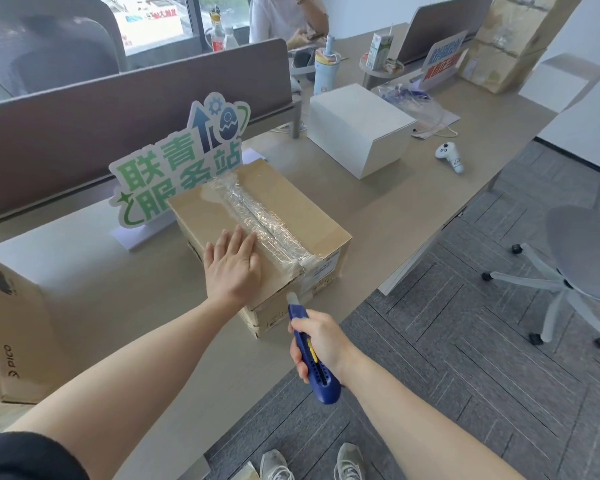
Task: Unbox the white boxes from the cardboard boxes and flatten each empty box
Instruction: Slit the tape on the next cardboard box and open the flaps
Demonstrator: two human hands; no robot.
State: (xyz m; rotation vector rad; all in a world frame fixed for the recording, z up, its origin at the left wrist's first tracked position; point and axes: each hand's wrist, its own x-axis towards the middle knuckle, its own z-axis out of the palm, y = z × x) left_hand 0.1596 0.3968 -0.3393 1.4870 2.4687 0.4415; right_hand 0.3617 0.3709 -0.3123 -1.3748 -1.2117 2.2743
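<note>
Right grip (321, 341) holds our utility knife (310, 351); left grip (232, 265) presses flat on taped cardboard box (291, 209) at bench (125, 299) edge. Stiff, probably light; slit centre tape seam.

my left hand (232, 268) flat on taped carton (257, 233), fingers straight | my right hand (321, 341) grips blue knife (314, 355), tip at carton's near edge | carton on counter (118, 289) | white box (359, 133) well behind | sign (177, 164) just behind carton
</note>
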